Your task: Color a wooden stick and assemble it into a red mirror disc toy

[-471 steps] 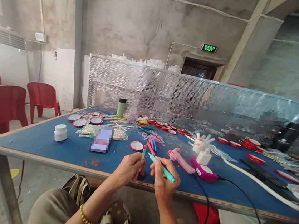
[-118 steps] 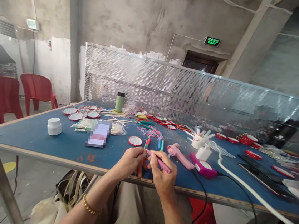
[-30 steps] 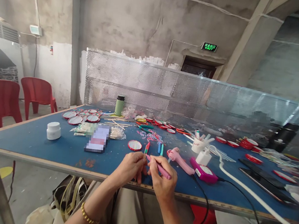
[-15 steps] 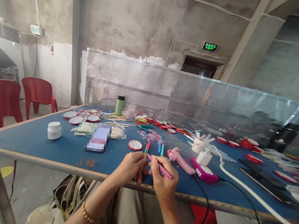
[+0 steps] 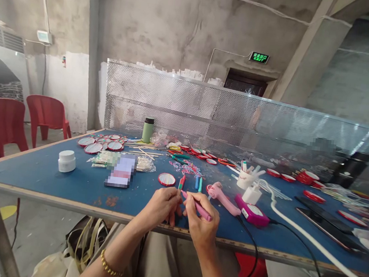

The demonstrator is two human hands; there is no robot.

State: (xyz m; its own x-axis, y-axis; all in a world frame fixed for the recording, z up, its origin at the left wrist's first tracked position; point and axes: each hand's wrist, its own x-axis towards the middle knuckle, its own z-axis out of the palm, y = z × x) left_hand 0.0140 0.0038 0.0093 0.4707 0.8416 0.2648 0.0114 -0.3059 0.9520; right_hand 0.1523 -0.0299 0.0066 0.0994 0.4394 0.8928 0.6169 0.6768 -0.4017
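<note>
Near the table's front edge, my left hand is closed on a thin stick whose upper part looks red and green. My right hand grips a pink marker like a pen. The marker's tip meets or nearly meets the stick beside my left fingertips; which, I cannot tell. Just beyond my hands lies a round red-rimmed disc with a pale face. Blue and teal markers lie to its right. A pink glue gun rests right of my right hand.
A phone lies over bagged sticks, with a white jar to the left. At the back stand a green bottle and a perforated metal screen. Right are a cup of pens, a purple power strip and a white cable.
My right hand and the pink marker have shifted very slightly to the left. My left hand keeps its place on the stick.
</note>
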